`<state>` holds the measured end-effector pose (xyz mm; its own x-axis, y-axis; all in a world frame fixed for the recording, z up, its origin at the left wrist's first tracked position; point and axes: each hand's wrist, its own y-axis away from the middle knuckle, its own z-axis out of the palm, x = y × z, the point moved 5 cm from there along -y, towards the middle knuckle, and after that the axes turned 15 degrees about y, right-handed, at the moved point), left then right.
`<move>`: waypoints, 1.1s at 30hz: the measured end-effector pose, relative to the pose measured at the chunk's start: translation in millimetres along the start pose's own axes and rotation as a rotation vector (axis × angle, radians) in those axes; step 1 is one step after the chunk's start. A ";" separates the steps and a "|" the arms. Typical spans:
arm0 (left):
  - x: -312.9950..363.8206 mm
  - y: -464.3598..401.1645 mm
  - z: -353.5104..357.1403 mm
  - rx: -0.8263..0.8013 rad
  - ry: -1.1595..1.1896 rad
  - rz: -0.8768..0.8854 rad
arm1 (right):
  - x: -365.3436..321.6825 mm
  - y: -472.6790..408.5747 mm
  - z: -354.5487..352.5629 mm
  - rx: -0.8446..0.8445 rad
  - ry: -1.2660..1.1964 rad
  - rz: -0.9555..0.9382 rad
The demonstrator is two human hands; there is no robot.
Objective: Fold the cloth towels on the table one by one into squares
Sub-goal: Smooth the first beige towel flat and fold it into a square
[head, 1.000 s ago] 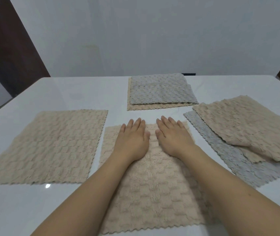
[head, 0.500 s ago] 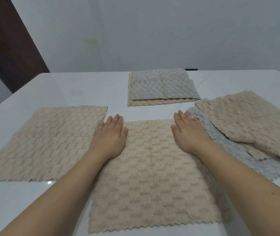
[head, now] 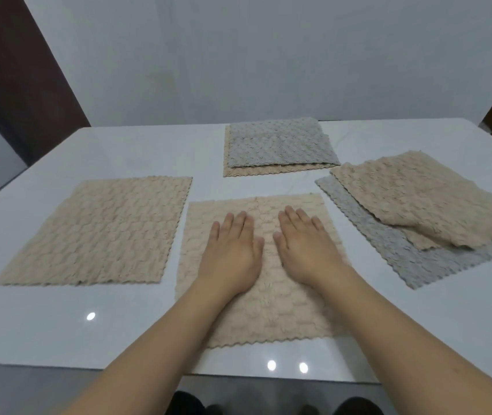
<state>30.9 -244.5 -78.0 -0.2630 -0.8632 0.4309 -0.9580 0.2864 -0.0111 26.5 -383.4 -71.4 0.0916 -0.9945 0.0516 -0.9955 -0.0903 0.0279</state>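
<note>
A beige waffle-textured towel lies spread flat on the white table right in front of me. My left hand and my right hand press on its middle, palms down, fingers straight, side by side a little apart. To the left lies another beige towel, flat and unfolded. On the right, a rumpled beige towel rests over a grey towel.
At the back centre, a folded grey towel sits on a folded beige one. The table's near edge runs just below the centre towel. A white wall stands behind the table, with a dark door at the left.
Both hands slid outward to the towel's far corners, then came back together on its middle. The view has pulled back, showing the table's near edge.
</note>
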 end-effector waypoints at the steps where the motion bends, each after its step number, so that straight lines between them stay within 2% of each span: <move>1: -2.1 0.3 1.2 -0.007 0.005 -0.008 | 2.5 3.1 5.1 -0.004 0.008 0.007; 14: -77.2 32.2 -30.9 -0.010 -0.018 -0.102 | 55.8 19.1 13.3 -0.060 0.049 0.099; 21: -67.2 32.5 -38.1 0.018 -0.067 -0.126 | 48.3 20.0 3.4 -0.105 0.092 0.114; 25: -12.6 52.4 -39.2 0.157 0.055 -0.034 | 10.2 46.2 -20.3 0.092 0.020 0.048; 28: 21.2 72.1 -10.6 0.072 0.096 0.050 | -13.0 65.3 -11.8 0.069 -0.020 -0.021; 33: 15.9 75.9 8.5 0.002 0.019 0.015 | -12.2 72.4 9.0 0.012 0.003 -0.003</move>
<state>-47.0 -240.0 -79.6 -0.2757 -0.8508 0.4473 -0.9541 0.2989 -0.0196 -46.9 -378.3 -79.0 0.0943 -0.9941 0.0542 -0.9955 -0.0936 0.0161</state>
